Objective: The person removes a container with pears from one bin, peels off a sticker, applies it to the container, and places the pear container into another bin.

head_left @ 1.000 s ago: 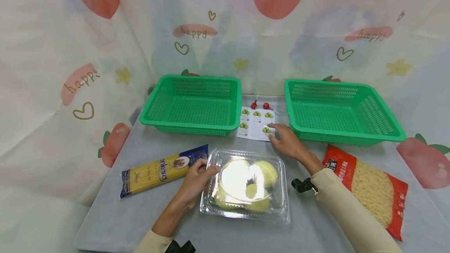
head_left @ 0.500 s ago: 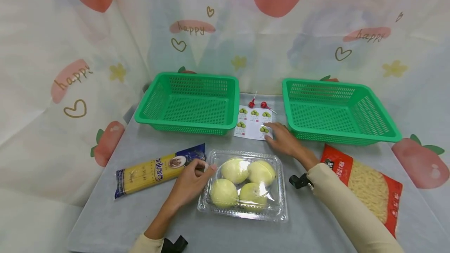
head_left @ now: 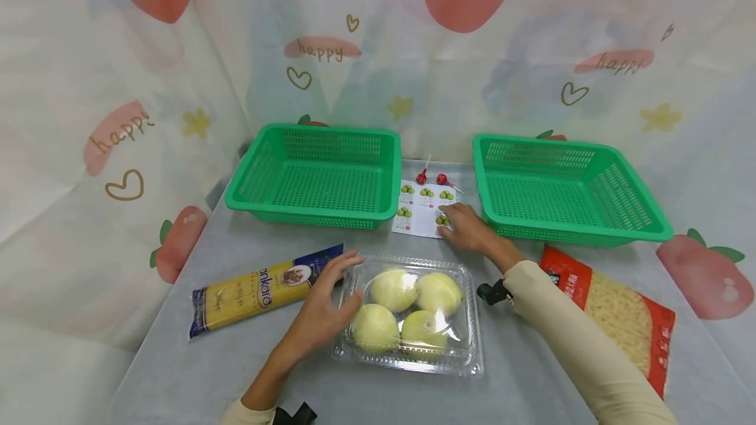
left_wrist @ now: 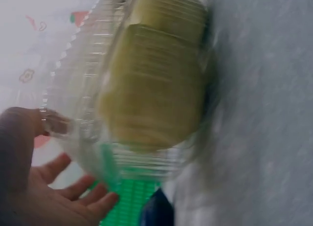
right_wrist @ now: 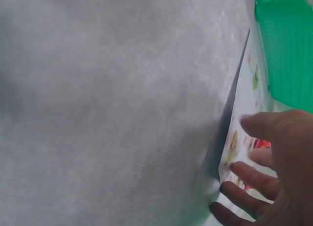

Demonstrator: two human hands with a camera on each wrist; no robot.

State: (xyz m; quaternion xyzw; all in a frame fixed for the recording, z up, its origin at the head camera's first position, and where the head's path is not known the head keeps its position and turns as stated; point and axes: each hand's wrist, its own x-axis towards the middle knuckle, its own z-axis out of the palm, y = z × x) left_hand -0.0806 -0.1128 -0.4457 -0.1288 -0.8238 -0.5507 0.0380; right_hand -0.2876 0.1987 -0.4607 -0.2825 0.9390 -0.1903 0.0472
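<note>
A clear plastic clamshell box (head_left: 413, 364) with several pale green round fruits (head_left: 440, 294) in it sits at the near middle of the table in the head view. My left hand (head_left: 321, 310) is spread at the box's left side, its thumb right at the lid edge. The left wrist view shows the hand's fingers (left_wrist: 78, 189) apart beside the clear wall. Further back, my right hand (head_left: 469, 228) hovers at the right edge of a white sheet of fruit-picture stickers (head_left: 420, 222). In the right wrist view its fingers (right_wrist: 257, 179) are loosely bent over the sheet, pinching nothing.
Two green plastic baskets (head_left: 313, 218) stand at the back, the right basket (head_left: 567, 231) beyond my right arm. Two red lollipops (head_left: 441, 179) lie between them. A yellow and blue pasta packet (head_left: 254, 294) lies left, a red bag of pasta (head_left: 620, 320) right.
My left hand has let go of the box's left edge and spread its fingers. The box now rests lower and flat, its glare gone. The right hand has barely moved.
</note>
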